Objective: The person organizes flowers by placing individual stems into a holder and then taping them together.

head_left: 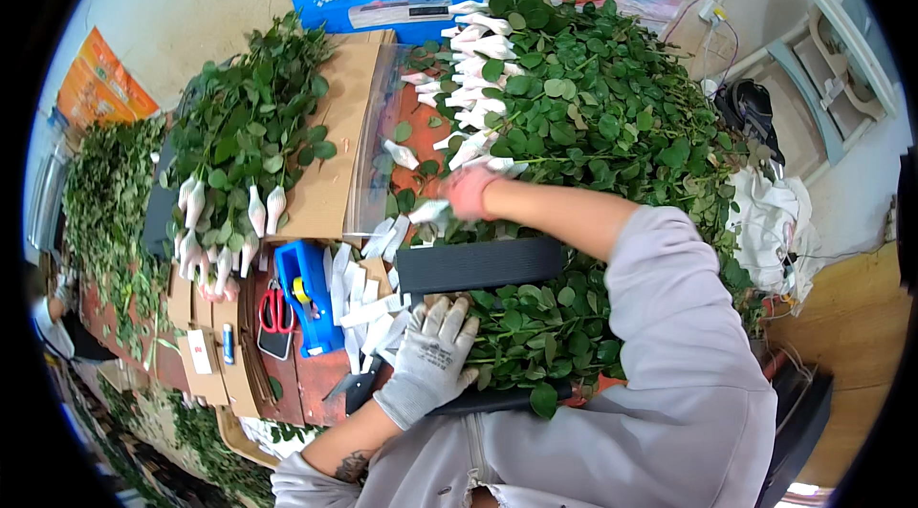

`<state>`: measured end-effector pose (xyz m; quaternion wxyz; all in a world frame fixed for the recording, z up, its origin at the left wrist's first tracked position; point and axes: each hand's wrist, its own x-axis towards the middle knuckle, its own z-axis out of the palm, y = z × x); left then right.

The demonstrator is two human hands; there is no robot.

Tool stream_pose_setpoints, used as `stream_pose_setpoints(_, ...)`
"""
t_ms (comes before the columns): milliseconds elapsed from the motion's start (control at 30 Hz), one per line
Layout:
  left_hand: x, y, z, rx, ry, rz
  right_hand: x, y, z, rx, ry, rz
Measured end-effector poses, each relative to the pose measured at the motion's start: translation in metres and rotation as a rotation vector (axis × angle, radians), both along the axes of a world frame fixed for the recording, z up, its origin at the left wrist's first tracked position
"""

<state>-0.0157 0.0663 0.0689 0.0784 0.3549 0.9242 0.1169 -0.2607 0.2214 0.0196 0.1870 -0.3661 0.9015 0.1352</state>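
Note:
My left hand (432, 360), in a pale grey-white glove, lies with fingers stretched out over the end of a leafy bunch (550, 326). This bunch sits between a black padded block (480, 265) and a second dark block (502, 399) nearer me. My right hand (469, 194), in a pink glove, reaches beyond the far block and is slightly blurred. Its fingers are closed round a rose (429, 212) just behind the white-sleeved bud, which points left. Past it, several white-sleeved rose buds (483, 46) lie stacked along a large pile of leafy stems (612, 97).
White strips (359, 302) lie left of my left hand, near a blue tape dispenser (308, 298), red-handled scissors (275, 309) and a black-handled tool (362, 387). Sleeved roses (239, 135) rest on cardboard (325, 150). Another person's gloved hand (67, 288) shows at far left.

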Motion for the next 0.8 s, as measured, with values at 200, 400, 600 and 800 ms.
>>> stream_pose_setpoints(200,-0.002,-0.01,-0.012,0.182,0.04,-0.012,0.028,0.124,0.232,-0.628,0.5,-0.393)
stream_pose_setpoints(400,-0.007,-0.022,-0.015,0.232,0.019,-0.1,0.108,0.369,0.42,-0.907,1.11,-0.969)
stream_pose_setpoints(600,-0.003,-0.015,-0.022,0.194,0.02,-0.116,0.261,0.508,0.483,-0.287,1.501,-0.765)
stream_pose_setpoints(800,0.005,-0.033,0.005,0.308,0.103,-0.11,0.231,0.277,0.381,-1.514,1.062,-0.437)
